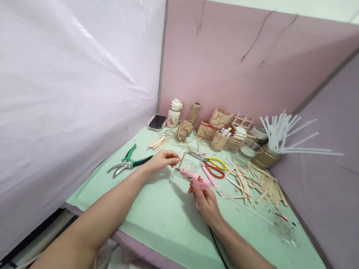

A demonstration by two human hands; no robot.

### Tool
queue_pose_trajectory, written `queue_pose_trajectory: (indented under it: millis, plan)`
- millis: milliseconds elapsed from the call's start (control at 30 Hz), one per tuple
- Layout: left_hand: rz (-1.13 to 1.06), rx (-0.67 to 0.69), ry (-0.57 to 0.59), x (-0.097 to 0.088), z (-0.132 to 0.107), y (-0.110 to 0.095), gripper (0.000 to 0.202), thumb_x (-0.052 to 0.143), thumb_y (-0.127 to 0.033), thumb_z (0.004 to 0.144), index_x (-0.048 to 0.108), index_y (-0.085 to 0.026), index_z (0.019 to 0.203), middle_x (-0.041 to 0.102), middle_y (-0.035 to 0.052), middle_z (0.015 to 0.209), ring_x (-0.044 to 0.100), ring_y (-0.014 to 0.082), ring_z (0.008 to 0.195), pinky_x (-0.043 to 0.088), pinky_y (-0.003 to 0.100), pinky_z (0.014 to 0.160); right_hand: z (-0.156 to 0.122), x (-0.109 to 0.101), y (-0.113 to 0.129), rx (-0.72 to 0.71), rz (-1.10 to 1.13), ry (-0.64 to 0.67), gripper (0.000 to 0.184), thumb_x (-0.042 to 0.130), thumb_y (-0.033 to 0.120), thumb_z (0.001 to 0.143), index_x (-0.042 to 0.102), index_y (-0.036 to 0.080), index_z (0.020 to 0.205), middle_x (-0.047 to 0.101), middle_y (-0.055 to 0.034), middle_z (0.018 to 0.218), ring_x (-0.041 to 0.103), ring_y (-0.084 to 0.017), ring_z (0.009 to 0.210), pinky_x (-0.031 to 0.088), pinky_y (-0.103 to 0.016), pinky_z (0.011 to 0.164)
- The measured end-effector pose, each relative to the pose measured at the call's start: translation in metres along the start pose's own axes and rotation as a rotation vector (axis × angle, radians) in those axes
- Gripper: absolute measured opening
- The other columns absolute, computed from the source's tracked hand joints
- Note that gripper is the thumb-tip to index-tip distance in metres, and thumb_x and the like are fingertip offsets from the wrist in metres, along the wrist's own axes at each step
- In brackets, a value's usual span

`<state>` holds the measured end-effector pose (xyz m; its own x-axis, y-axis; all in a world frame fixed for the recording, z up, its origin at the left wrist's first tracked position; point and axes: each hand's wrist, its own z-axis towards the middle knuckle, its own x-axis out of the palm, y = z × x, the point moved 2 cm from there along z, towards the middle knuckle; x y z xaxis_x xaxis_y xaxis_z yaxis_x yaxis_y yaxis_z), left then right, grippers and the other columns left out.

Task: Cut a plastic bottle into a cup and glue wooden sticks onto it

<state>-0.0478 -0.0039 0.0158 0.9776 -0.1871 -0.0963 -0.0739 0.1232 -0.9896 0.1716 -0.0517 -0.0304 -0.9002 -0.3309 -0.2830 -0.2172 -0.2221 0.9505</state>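
Note:
My right hand (207, 204) is wrapped round the grip of a pink hot glue gun (192, 177). A long clear glue stick (242, 205) trails from its back end, and a black cord runs down from the handle. The gun's nozzle points up and left, close to a thin wooden stick (182, 158) that my left hand (164, 161) pinches between its fingers. Whether nozzle and stick touch, I cannot tell. Behind them sits a clear round dish (190, 165). Scissors (210, 165) with yellow and red handles lie just right of it.
Green-handled pruning shears (127, 162) lie at left. Craft sticks (244, 183) are scattered at right. Along the back stand a phone (157, 122), a white bottle (174, 113), a twine ball (184, 130), wooden-stick holders (219, 140) and a container of glue sticks (279, 133).

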Motion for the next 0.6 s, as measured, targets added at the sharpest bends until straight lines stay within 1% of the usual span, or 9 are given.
queue_pose_trajectory:
  millis: [133,233,400,600]
  plan:
    - [-0.01,0.014,0.004,0.0012,-0.0008,-0.0038,0.028,0.07,-0.038,0.07,0.065,-0.011,0.074,0.059,0.0004,0.067,0.051,0.0091,0.061,0.041,0.022,0.061,-0.0003,-0.0001,0.0044,-0.008,-0.016,0.006,0.048,0.041,0.06,0.088,0.058,0.017,0.078,0.039,0.0044,0.056,0.038,-0.01,0.046,0.031,-0.022,0.045]
    - [-0.019,0.02,-0.002,0.0005,-0.0002,-0.0035,0.028,0.07,-0.038,0.07,0.064,-0.011,0.072,0.058,0.0001,0.065,0.051,0.0093,0.061,0.042,0.023,0.062,-0.0008,0.001,0.0051,-0.013,-0.021,0.007,0.048,0.041,0.06,0.089,0.057,0.017,0.077,0.042,0.0036,0.058,0.038,-0.01,0.047,0.031,-0.022,0.045]
    - [-0.03,0.04,-0.011,-0.0016,-0.0003,-0.0027,0.026,0.069,-0.038,0.07,0.063,-0.012,0.073,0.058,0.0001,0.07,0.052,0.0092,0.063,0.042,0.022,0.064,-0.0019,0.0024,0.0049,-0.054,-0.04,-0.015,0.048,0.041,0.06,0.089,0.059,0.017,0.078,0.046,0.0023,0.059,0.042,-0.011,0.048,0.034,-0.023,0.047]
    - [-0.034,0.025,-0.007,-0.0014,-0.0005,-0.0042,0.029,0.071,-0.041,0.069,0.063,-0.013,0.073,0.059,0.0008,0.072,0.052,0.0097,0.064,0.043,0.023,0.064,-0.0012,0.0011,0.0074,-0.051,-0.042,-0.035,0.047,0.041,0.059,0.089,0.06,0.017,0.078,0.041,0.0044,0.053,0.042,-0.011,0.047,0.034,-0.023,0.048]
